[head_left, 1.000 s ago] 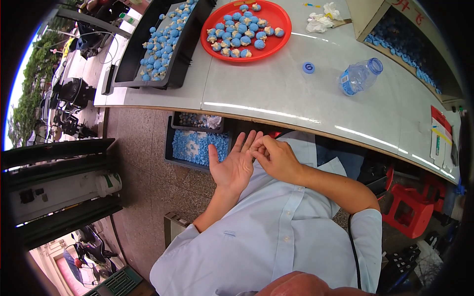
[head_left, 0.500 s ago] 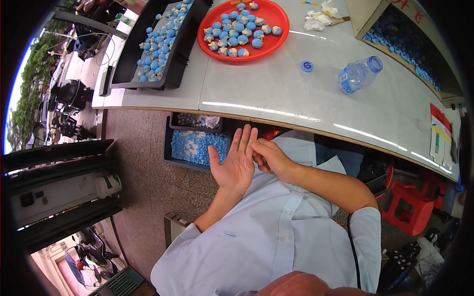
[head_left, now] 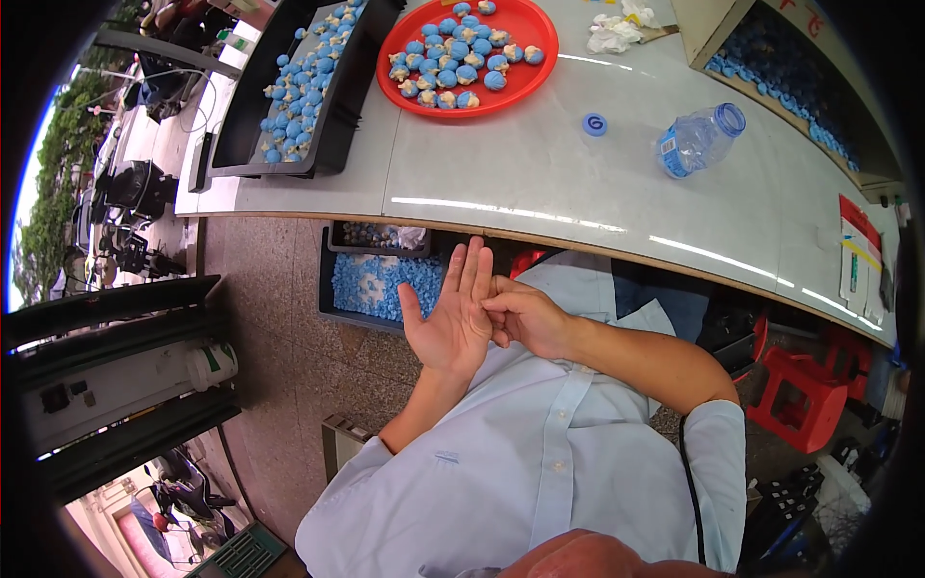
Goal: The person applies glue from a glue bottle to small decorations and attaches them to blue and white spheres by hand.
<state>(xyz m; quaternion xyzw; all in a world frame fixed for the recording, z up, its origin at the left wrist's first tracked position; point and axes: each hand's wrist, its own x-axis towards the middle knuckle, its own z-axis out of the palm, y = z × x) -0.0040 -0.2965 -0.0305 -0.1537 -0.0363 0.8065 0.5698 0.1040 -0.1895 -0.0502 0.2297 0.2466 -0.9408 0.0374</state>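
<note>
My left hand (head_left: 456, 318) is held palm up in front of my shirt, just off the table's near edge. Its fingers are stretched out and nothing lies in the palm. My right hand (head_left: 528, 320) comes in from the right and grips the outer side of that hand, its thumb pressed near the base of the little finger. Some of the right hand's fingertips are hidden behind the left. Beyond them on the table, a round red tray (head_left: 532, 85) carries many small blue-and-cream ball-shaped pieces (head_left: 451, 60).
A black bin (head_left: 330, 159) of similar pieces stands left on the grey table (head_left: 462, 169). A clear plastic bottle (head_left: 696, 144), a blue cap (head_left: 595, 124) and crumpled tissue (head_left: 613, 35) lie to the right. Below sits a crate of blue bits (head_left: 385, 310); a red stool (head_left: 792, 400) stands at right.
My right thumb has slid down from the left hand's fingers toward the base of its little finger. The left hand stays palm up. The view has shifted slightly.
</note>
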